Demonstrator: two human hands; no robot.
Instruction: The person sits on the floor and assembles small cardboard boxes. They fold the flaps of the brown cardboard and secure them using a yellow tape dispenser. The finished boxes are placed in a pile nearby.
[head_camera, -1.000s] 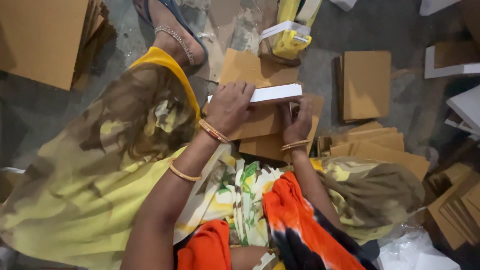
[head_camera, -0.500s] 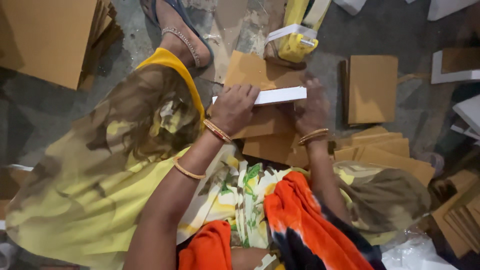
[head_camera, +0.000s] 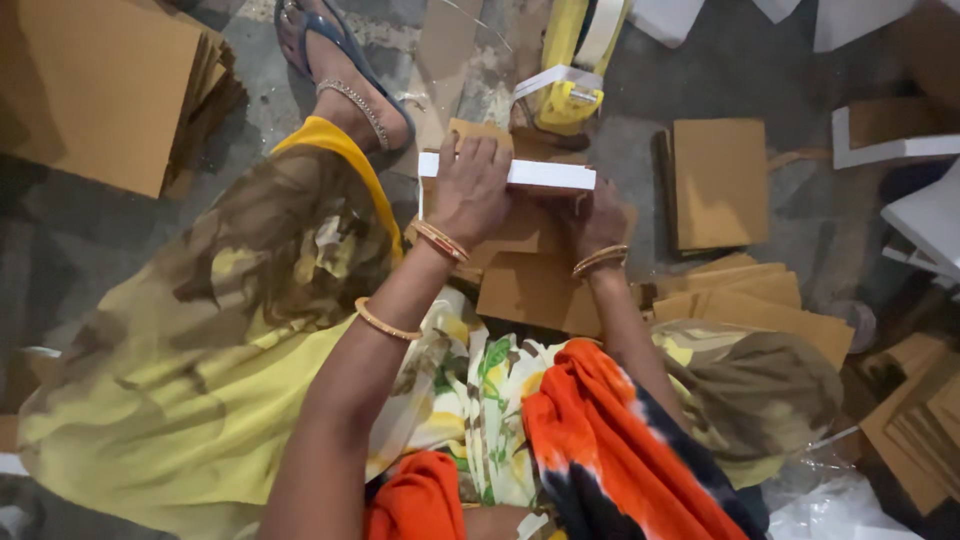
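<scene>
Closest to me is my lap, all orange (head_camera: 600, 440) and floral cloth (head_camera: 480, 400), with the yellow-brown fabric over my left knee (head_camera: 200, 330) and the same over the right one (head_camera: 760, 390). Bottom right there's a crumpled clear plastic bag (head_camera: 840, 500); can't tell what's in it, if anything.

Just past my lap sit loose brown cardboard sheets (head_camera: 540, 290), and more are fanned out to the right (head_camera: 760, 300). My hands are working right above those. Left hand (head_camera: 470, 190) is laid over the long white box piece (head_camera: 550, 174), fingers curled over its far edge, pressing it down. Right hand (head_camera: 597, 222) is tucked under the right end of that white piece, mostly hidden, so I can't tell exactly how it grips. The hands are close together, both on the same piece.

Compared with a second ago the white piece sits flatter and squarer to me, my right hand has slid further under it, and my left has crept up over the top.

Further out: my foot in a blue sandal (head_camera: 340, 70) on the left, a big stack of brown board (head_camera: 110, 90) far left, a yellow and white packet (head_camera: 570, 90) straight ahead, one square brown sheet (head_camera: 720, 180) to the right, and white box pieces (head_camera: 900, 150) far right.
</scene>
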